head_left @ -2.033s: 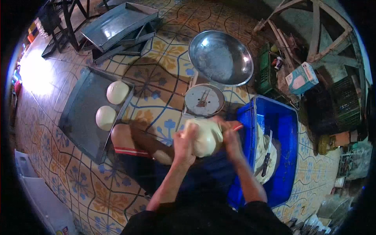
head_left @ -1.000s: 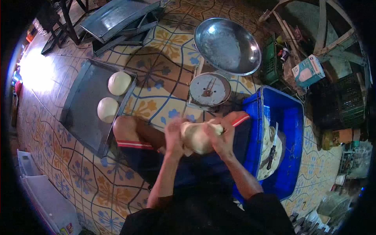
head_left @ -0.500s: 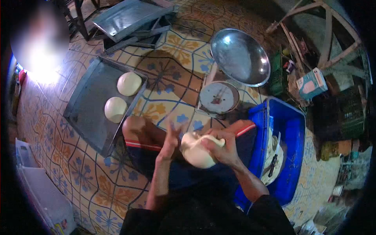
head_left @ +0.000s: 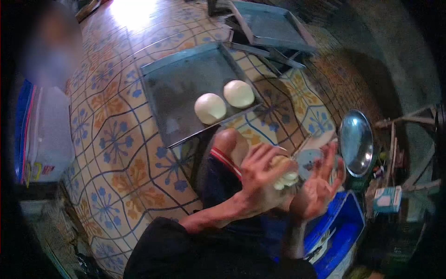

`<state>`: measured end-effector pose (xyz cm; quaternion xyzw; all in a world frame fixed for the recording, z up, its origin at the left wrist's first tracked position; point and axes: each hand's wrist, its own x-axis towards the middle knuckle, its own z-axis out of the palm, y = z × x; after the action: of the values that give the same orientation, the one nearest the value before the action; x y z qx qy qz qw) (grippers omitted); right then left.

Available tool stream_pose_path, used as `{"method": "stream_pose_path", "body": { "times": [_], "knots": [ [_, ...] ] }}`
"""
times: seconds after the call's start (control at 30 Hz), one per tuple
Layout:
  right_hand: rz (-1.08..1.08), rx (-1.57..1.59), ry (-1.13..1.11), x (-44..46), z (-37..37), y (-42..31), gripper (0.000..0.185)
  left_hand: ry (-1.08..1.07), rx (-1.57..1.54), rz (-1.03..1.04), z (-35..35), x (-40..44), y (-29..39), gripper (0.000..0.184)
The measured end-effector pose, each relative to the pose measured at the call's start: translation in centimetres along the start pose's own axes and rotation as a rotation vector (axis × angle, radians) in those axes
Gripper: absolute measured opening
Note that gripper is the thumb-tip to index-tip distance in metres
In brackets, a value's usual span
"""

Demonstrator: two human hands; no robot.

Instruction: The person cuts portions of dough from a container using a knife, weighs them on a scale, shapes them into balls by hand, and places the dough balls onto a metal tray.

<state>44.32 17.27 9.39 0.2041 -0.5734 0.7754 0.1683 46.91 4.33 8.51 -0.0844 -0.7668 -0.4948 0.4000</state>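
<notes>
A lump of pale dough (head_left: 287, 179) is up in front of my lap, mostly hidden behind my fingers. My left hand (head_left: 262, 169) is curled round it from the left, with its back toward me. Just to the right, my right hand (head_left: 321, 186) is raised with its fingers spread and its palm facing up and inward; it holds nothing. Two smooth round dough balls, one nearer (head_left: 210, 108) and one farther (head_left: 239, 94), rest in the right part of a shallow metal tray (head_left: 173, 88) on the floor.
Past my hands stand a scale with a round plate (head_left: 308, 162) and a shiny metal bowl (head_left: 357, 144). A blue crate (head_left: 341, 246), holding a knife and pale dough, is by my right side. More metal trays (head_left: 272, 25) are stacked beyond. A small box (head_left: 387, 199) lies right.
My view has swung left, so the tray and bowl appear farther right. My right hand has let go of the dough and spread its fingers, while my left hand has closed round it.
</notes>
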Motion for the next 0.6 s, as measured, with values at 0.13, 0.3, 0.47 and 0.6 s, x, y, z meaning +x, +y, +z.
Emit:
{"method": "stream_pose_path", "body": {
  "times": [0.13,0.3,0.47,0.6],
  "knots": [
    [0.567,0.352,-0.071,-1.5,5.1,4.4,0.051,0.071,-0.161,-0.107,-4.5,1.7,-3.1,0.026],
    [0.712,0.268,-0.269,0.5,12.9,7.6,0.050,0.126,-0.162,-0.558,-12.1,-0.3,-5.5,0.041],
    [0.038,-0.862,-0.891,-4.9,19.3,15.8,0.048,0.764,0.224,-0.350,-19.0,-3.2,-9.0,0.048],
    [0.365,-0.258,-0.910,-9.5,16.1,13.9,0.049,0.664,0.164,-0.456,-17.2,-2.9,-8.1,0.036]
  ]
}}
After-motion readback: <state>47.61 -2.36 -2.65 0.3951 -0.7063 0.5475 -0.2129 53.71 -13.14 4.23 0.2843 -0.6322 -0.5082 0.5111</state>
